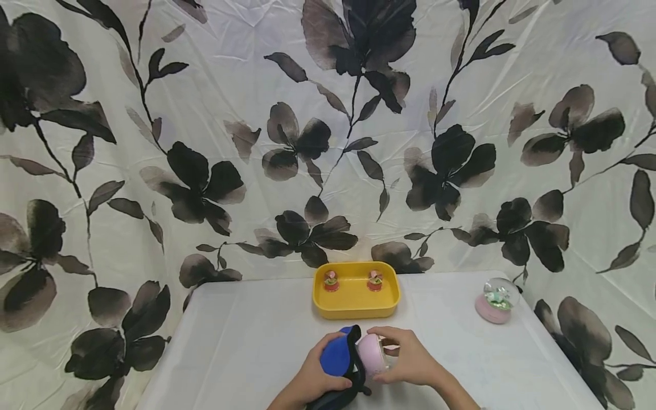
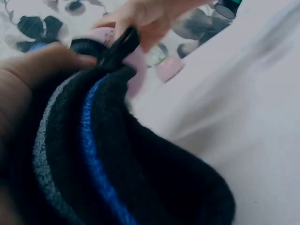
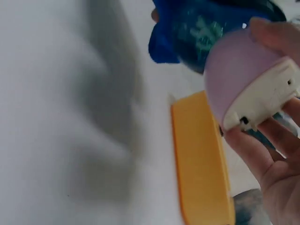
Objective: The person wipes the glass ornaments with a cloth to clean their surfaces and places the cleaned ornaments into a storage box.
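Observation:
Just in front of the yellow tray, my left hand [image 1: 315, 373] grips a blue-and-black cloth piece [image 1: 335, 356] with a black edge and a small loop. Grey and blue stripes run along its dark fabric in the left wrist view. My right hand [image 1: 412, 360] holds a snow globe [image 3: 239, 70] by its pink base, fingers around the cream underside. The globe is tipped on its side, and its clear dome overlaps the blue cloth in the right wrist view. In the head view, the dome is hidden by the cloth.
A yellow tray [image 1: 353, 313] stands at the back of the white table [image 1: 246, 341], with two small red-based figurines [image 1: 331, 282] in it. Another pink-based snow globe [image 1: 493, 310] stands upright at the back right. A floral cloth [image 1: 359, 188] hangs behind the table.

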### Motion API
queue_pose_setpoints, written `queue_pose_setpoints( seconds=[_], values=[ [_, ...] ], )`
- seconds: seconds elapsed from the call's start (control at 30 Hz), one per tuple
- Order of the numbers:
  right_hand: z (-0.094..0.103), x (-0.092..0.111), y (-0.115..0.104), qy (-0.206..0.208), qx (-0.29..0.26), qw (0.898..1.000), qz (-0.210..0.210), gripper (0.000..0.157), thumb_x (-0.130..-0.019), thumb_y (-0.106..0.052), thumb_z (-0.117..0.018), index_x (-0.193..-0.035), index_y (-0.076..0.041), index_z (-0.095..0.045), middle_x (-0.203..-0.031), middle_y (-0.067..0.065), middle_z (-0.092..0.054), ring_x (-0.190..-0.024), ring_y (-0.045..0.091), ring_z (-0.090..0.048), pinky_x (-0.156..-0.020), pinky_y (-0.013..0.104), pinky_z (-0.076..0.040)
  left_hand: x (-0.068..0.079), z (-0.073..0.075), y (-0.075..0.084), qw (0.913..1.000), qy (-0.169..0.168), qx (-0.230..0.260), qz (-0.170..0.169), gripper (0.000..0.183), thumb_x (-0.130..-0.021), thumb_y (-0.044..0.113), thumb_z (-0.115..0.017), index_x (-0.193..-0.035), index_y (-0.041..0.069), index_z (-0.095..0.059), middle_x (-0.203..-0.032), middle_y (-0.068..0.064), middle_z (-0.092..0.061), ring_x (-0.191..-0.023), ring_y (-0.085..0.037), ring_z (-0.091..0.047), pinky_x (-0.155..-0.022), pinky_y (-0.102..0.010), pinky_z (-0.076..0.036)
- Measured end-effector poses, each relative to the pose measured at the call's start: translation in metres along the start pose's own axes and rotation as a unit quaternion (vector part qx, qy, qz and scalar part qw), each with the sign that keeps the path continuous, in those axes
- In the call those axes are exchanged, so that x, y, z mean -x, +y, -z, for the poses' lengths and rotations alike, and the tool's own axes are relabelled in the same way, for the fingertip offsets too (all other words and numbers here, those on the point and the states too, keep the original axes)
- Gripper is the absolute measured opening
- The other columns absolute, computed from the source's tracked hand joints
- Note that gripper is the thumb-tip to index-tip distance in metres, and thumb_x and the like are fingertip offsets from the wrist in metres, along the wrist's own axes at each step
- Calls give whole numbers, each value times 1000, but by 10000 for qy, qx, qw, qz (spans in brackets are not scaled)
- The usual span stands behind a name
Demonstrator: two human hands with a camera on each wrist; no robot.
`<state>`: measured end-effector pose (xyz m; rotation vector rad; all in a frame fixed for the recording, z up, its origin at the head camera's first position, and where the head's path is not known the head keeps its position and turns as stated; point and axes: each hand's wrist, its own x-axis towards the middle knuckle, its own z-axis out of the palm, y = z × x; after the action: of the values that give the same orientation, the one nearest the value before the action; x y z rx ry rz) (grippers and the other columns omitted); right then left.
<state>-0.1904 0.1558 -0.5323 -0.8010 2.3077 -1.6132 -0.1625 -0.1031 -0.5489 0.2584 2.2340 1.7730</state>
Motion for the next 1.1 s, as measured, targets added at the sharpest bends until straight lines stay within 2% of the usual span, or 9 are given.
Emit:
queue_pose_setpoints(
  seconds=[0.1, 0.23, 0.33, 0.43, 0.5, 0.63, 0.8, 0.97, 1.1],
  values=[
    [2, -4, 7, -176, -984, 9939, -467, 72, -69, -18, -87, -133, -5, -55, -123, 10, -62, -99, 25, -65, -78, 37, -55, 1, 8, 3, 9993, -328, 119, -158, 81, -65, 16, -85, -135, 35, -49, -134, -9, -49, -114, -33, -49, -87, -53, -44],
    [-4, -4, 20, -224, -2250, 9713, -744, 67, -77, -9, -77, -136, 4, -48, -123, 14, -60, -99, 28, -64, -80, 40, -55, -5, 15, 4, 9971, -532, 441, -318, 79, -69, 17, -83, -138, 31, -47, -133, -9, -49, -113, -32, -49, -87, -48, -44],
    [-14, -3, 28, -15, -2859, 9535, -960, 62, -83, -9, -69, -138, 5, -45, -124, 12, -59, -101, 25, -60, -82, 37, -53, -9, 15, 1, 9956, -318, 767, -428, 81, -71, 17, -82, -142, 28, -44, -135, -10, -48, -116, -31, -47, -89, -45, -43],
    [-26, -2, 30, 391, -3000, 9453, -1222, 62, -85, -13, -68, -140, 5, -44, -121, 11, -59, -99, 22, -57, -79, 33, -52, -11, 10, -6, 9930, 134, 1075, -464, 84, -73, 15, -81, -145, 25, -40, -136, -11, -47, -119, -31, -45, -91, -42, -42],
    [-33, 0, 30, 681, -2840, 9473, -1315, 65, -84, -15, -70, -140, 6, -43, -119, 11, -60, -97, 21, -58, -78, 32, -53, -10, 4, -11, 9905, 459, 1245, -365, 87, -73, 13, -81, -147, 23, -38, -138, -12, -45, -120, -31, -44, -91, -42, -42],
    [-41, 3, 27, 1171, -2208, 9611, -1175, 72, -77, -11, -79, -139, 5, -46, -120, 16, -61, -96, 23, -62, -78, 31, -54, -8, -7, -16, 9878, 977, 1207, -132, 91, -72, 11, -82, -149, 20, -34, -141, -13, -42, -122, -32, -41, -90, -44, -42],
    [-41, 0, 11, 1341, -719, 9867, -580, 74, -69, -19, -86, -134, -3, -54, -124, 15, -60, -100, 26, -64, -78, 32, -55, -4, -7, -15, 9904, 1224, 635, -73, 93, -68, 14, -83, -148, 21, -36, -142, -15, -42, -122, -35, -42, -90, -50, -40],
    [-30, -1, -11, 920, 727, 9931, -3, 75, -65, -35, -89, -130, -14, -58, -124, 3, -62, -107, 23, -61, -78, 31, -55, 0, 1, -13, 9968, 747, -168, -221, 91, -63, 21, -85, -143, 26, -42, -140, -16, -45, -119, -38, -46, -89, -57, -42],
    [-18, -4, -18, 319, 842, 9955, 282, 75, -64, -36, -90, -129, -14, -59, -122, 0, -63, -104, 19, -62, -76, 30, -55, 1, 9, -9, 9983, 30, -425, -398, 85, -62, 22, -85, -137, 32, -46, -136, -11, -49, -115, -34, -50, -85, -55, -46]
  ],
)
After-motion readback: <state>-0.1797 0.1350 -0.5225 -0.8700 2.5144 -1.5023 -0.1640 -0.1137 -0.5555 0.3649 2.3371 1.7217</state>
